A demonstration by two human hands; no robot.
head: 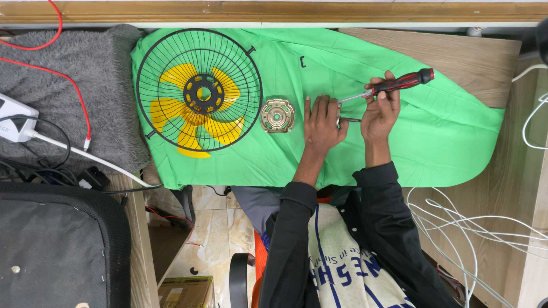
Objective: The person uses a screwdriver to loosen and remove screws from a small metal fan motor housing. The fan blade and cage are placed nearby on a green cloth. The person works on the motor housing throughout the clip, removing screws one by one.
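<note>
Right hand (379, 114) fingers grip screwdriver (394, 84); left hand (321, 121) covers metal part (341, 120)

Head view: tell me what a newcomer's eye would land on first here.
The bright green cloth spread across the wooden table catches the eye at once. On its left part lies a black wire fan guard over yellow fan blades. Right of centre, the right hand holds a red-and-black screwdriver, while the left hand presses on a small metal part, with a round metal plate just left of it.
</note>
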